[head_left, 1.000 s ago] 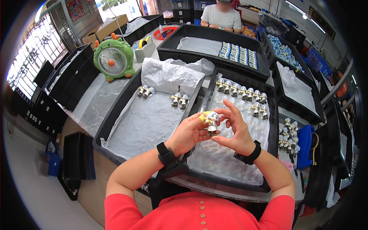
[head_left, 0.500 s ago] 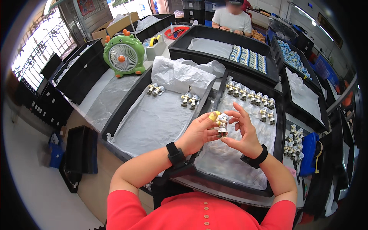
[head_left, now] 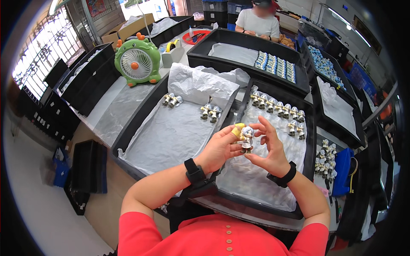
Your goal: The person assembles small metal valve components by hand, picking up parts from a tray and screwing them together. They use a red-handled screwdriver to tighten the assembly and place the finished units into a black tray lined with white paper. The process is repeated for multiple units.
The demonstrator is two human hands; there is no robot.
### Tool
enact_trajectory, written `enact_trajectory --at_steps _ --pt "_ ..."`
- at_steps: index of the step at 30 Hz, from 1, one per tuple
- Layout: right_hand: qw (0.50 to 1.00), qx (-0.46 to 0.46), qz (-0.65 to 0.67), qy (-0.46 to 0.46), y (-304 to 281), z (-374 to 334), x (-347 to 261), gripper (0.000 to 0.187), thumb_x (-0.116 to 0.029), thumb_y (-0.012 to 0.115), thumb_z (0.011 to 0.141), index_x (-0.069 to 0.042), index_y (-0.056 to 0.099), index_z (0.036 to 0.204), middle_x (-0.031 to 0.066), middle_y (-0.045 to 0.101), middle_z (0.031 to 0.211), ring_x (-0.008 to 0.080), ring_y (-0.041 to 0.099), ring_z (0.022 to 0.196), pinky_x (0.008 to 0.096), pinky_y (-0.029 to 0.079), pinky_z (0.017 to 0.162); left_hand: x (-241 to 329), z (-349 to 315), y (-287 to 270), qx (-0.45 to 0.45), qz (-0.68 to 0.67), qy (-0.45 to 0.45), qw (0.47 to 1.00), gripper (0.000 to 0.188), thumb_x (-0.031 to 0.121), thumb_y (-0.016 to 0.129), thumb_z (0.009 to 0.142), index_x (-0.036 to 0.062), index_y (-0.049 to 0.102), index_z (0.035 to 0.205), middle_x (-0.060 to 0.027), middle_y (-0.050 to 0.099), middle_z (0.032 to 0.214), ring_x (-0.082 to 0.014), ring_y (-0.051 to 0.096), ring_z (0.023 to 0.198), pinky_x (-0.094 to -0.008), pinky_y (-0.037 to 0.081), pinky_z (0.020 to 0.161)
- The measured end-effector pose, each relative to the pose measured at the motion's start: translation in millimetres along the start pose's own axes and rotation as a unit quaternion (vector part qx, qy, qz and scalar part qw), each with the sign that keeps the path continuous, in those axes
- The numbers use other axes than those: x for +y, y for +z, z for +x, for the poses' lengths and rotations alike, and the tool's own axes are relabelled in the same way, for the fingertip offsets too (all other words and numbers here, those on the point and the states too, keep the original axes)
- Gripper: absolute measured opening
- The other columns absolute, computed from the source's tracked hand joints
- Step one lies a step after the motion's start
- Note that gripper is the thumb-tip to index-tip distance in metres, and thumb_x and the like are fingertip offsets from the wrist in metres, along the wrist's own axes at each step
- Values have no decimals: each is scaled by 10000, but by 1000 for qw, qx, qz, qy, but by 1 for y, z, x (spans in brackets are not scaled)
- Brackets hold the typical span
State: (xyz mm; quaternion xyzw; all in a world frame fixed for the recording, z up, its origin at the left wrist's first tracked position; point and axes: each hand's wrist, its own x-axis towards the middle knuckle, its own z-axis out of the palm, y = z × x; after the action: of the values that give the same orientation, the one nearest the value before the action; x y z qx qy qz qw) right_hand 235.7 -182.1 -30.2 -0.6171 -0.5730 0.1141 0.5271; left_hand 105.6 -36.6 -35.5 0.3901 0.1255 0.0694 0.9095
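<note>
A small figurine (head_left: 247, 138) with silvery-white hair, a white and gold outfit and dark feet is held upright over the right-hand tray. My left hand (head_left: 223, 145) is closed on its left side, with yellow covers on the fingertips. Around its other side curves my right hand (head_left: 272, 149), fingers apart, thumb near the feet and fingertips near the head; I cannot tell whether they touch it. Similar figurines (head_left: 279, 109) lie in rows in the right-hand lined tray (head_left: 267, 179). Several more (head_left: 211, 112) lie in the left-hand lined tray (head_left: 164, 136).
A green fan (head_left: 137, 62) stands at the back left. Behind the trays, a black tray (head_left: 200, 53) holds rows of blue-and-white pieces. More figurines (head_left: 326, 160) are heaped at the right beside a blue bin (head_left: 343, 170). A person (head_left: 258, 22) sits across the table.
The figurine has turned between my fingers, so its front now shows more. My hands stay almost in place. The person across has shifted slightly.
</note>
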Motion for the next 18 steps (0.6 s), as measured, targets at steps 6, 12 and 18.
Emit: enact_trajectory --at_steps 6,12,18 --pt "1000 0 -6 -6 0 1 0 943 -110 769 629 -114 257 1422 61 537 1222 156 534 935 276 421 746 -1 1 -3 -8 -4 1 1000 419 313 477 956 74 421 1295 -128 565 1165 -269 614 1006 -374 497 858" --pt "1000 -1 -9 -6 0 1 1 946 -106 770 625 -113 259 1421 59 540 1217 155 535 933 278 423 744 1 0 -1 -8 10 6 1000 402 284 487 954 65 421 1285 -119 571 1159 -261 618 1000 -359 502 847" --pt "1000 -24 11 17 0 -1 0 968 -56 763 637 -113 220 1436 48 481 1263 125 463 975 259 371 805 -1 0 -4 -16 0 5 1000 377 238 509 943 81 423 1276 -107 576 1150 -245 622 997 -337 504 813"
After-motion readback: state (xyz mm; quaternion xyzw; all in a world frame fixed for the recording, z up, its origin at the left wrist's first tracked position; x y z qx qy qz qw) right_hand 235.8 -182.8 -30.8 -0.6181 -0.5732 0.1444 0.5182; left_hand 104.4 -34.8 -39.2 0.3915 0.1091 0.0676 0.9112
